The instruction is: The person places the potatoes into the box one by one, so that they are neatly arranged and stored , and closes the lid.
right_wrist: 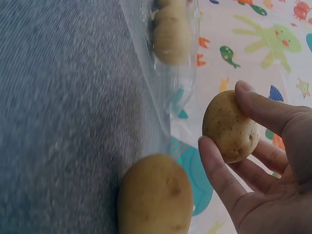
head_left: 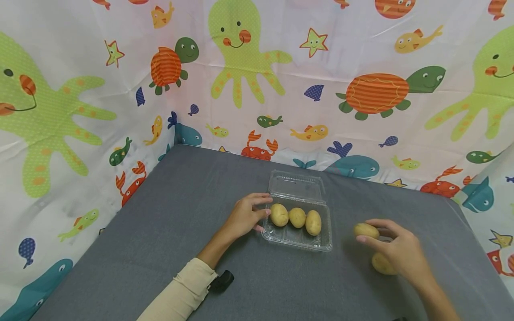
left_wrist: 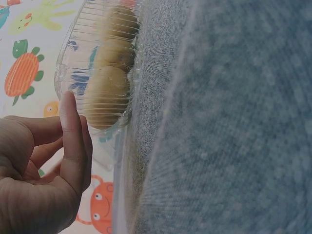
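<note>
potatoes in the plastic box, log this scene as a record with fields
container: clear plastic box, lid open
inside: three potatoes in a row
left hand: at the box's left edge
right hand: holds a fourth potato above the grey cloth, right of the box
loose: fifth potato on the cloth, partly hidden by the right hand
</note>
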Demonstrator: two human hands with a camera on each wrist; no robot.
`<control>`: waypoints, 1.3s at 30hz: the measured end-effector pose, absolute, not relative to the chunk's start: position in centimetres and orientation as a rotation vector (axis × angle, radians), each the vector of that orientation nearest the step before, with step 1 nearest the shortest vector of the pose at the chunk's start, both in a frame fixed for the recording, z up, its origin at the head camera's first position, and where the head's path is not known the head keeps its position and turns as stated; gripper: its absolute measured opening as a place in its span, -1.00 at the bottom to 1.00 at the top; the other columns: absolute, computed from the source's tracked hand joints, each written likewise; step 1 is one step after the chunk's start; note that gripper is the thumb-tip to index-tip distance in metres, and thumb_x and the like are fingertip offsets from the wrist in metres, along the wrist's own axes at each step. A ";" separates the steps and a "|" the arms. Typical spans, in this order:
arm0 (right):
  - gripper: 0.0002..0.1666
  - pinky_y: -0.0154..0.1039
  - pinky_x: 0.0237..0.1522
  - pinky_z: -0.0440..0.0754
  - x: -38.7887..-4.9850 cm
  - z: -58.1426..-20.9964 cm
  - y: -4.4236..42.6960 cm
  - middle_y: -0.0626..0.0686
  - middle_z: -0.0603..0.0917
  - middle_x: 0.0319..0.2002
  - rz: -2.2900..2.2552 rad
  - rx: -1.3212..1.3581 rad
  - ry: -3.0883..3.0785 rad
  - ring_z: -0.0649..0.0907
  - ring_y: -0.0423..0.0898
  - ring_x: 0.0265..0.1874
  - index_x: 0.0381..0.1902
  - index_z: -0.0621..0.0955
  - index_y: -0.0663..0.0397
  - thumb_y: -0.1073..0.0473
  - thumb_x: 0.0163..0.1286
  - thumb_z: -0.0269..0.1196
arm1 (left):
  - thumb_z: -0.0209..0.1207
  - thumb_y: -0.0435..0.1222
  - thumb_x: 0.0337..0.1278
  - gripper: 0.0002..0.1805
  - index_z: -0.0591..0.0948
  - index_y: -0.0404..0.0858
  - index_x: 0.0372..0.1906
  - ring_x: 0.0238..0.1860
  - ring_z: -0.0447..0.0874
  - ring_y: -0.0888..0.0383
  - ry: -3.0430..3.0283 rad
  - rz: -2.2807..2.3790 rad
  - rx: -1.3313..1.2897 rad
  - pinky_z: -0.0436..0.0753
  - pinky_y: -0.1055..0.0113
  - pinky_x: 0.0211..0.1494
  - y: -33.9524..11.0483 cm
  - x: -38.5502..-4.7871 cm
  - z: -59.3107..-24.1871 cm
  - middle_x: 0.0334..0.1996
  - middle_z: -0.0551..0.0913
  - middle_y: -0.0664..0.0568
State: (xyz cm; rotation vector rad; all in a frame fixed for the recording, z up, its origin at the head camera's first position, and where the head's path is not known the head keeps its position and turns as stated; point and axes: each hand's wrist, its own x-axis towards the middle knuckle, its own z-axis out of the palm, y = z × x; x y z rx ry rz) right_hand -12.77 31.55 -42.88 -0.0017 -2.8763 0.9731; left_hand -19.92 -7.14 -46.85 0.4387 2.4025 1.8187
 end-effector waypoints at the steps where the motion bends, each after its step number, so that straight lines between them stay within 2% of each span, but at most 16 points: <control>1: -0.36 -0.13 -0.15 0.72 -12.8 -42.8 31.3 0.22 0.74 0.18 0.962 0.008 -2.868 0.75 0.27 0.09 0.18 0.75 -0.08 -0.24 0.25 0.57 | 0.31 -0.43 0.43 -0.57 0.66 -0.32 0.34 -0.18 0.73 0.14 2.402 1.819 0.438 0.86 0.23 -0.42 -7.1 -19.9 -46.9 0.48 0.48 -0.06; 4: -0.37 -0.28 -0.13 0.73 -12.8 -42.7 30.7 0.15 0.74 0.19 0.945 0.030 -2.851 0.77 -0.09 0.01 0.18 0.76 -0.12 -0.24 0.23 0.58 | 0.31 -0.42 0.43 -0.57 0.66 -0.33 0.34 -0.18 0.73 0.14 2.401 1.820 0.439 0.86 0.23 -0.42 -7.1 -19.9 -46.8 0.48 0.48 -0.06; 7: -0.38 -0.51 -0.14 0.69 -12.8 -42.6 30.1 0.10 0.75 0.16 0.961 0.063 -2.828 0.65 -0.52 -0.10 0.17 0.77 -0.11 -0.21 0.22 0.60 | 0.31 -0.42 0.43 -0.57 0.66 -0.33 0.33 -0.18 0.73 0.15 2.406 1.817 0.441 0.86 0.24 -0.42 -7.1 -19.9 -46.8 0.48 0.49 -0.06; 10: -0.39 -0.62 -0.15 0.65 -12.8 -42.5 29.6 0.08 0.76 0.11 0.997 0.090 -2.809 0.55 -0.69 -0.16 0.16 0.77 -0.08 -0.18 0.22 0.61 | 0.31 -0.42 0.43 -0.57 0.66 -0.33 0.33 -0.18 0.73 0.15 2.409 1.814 0.442 0.86 0.24 -0.42 -7.1 -19.9 -46.8 0.48 0.49 -0.06; 18: -0.40 -0.53 -0.15 0.71 -12.9 -42.3 28.3 0.06 0.78 0.07 1.024 0.107 -2.808 0.65 -0.51 -0.14 0.16 0.77 -0.12 -0.17 0.21 0.62 | 0.31 -0.42 0.43 -0.57 0.66 -0.31 0.34 -0.17 0.74 0.14 2.411 1.813 0.447 0.86 0.24 -0.42 -7.1 -19.9 -46.9 0.48 0.49 -0.06; 30: -0.43 -0.53 -0.15 0.75 -13.0 -42.2 26.4 0.05 0.76 0.08 1.134 0.206 -2.734 0.68 -0.46 -0.10 0.14 0.77 -0.06 -0.09 0.21 0.63 | 0.31 -0.42 0.43 -0.58 0.67 -0.31 0.33 -0.19 0.72 0.14 2.414 1.813 0.447 0.86 0.23 -0.43 -7.2 -20.0 -46.9 0.47 0.50 -0.05; 39: -0.44 -0.46 -0.13 0.80 -13.1 -42.3 25.2 0.03 0.75 0.07 1.201 0.264 -2.727 0.69 -0.45 -0.09 0.15 0.75 -0.05 -0.08 0.24 0.61 | 0.32 -0.41 0.43 -0.58 0.68 -0.29 0.32 -0.17 0.73 0.14 2.408 1.816 0.436 0.86 0.22 -0.42 -7.2 -20.0 -46.9 0.47 0.50 -0.03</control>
